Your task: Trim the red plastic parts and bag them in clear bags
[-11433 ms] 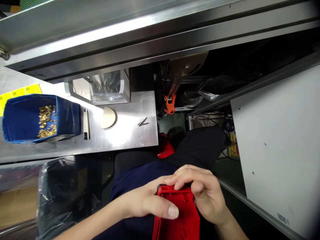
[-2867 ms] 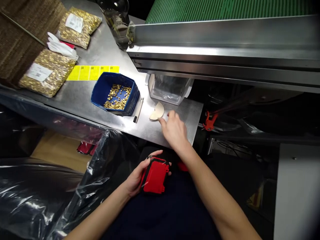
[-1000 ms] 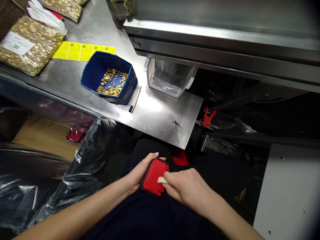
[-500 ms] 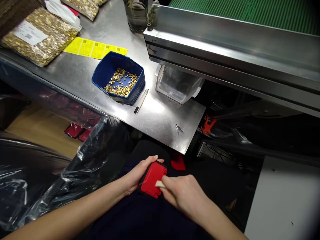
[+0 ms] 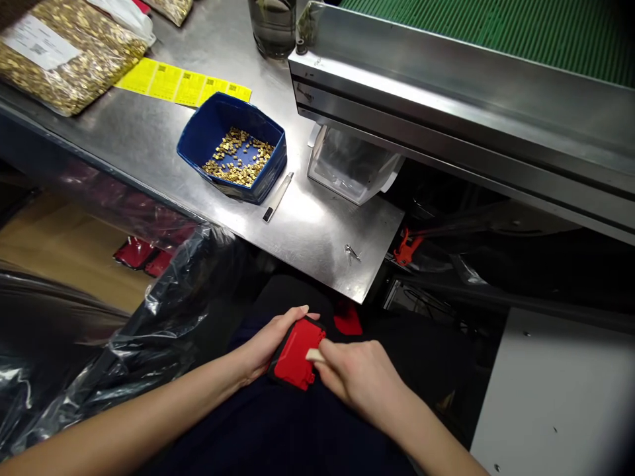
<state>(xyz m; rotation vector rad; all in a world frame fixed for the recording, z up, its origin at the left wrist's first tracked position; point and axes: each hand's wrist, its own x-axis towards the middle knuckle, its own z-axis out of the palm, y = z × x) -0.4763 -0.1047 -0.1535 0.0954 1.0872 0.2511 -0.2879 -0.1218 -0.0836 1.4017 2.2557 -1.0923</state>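
Observation:
A red and black flat case [image 5: 294,354] lies tilted over my lap, with my left hand [image 5: 270,340] wrapped round its left edge. From the right, my right hand [image 5: 354,370] grips a pale flat tool [image 5: 314,356], whose tip rests over the case's red face near its notched right edge. Most of the tool is hidden in my fingers. Behind the case lies another red piece [image 5: 348,320], partly in shadow.
On the metal table [image 5: 317,244] are a blue bin [image 5: 198,135] of small brass parts, a cutter [image 5: 278,196], nail clippers [image 5: 352,252], yellow labels [image 5: 163,80] and a bag [image 5: 74,59]. A clear bin [image 5: 350,162] sits under the conveyor frame [image 5: 446,119].
The view has shifted slightly. The pale tool's tip has moved a little up along the case's right side with my right hand. My left hand keeps its hold.

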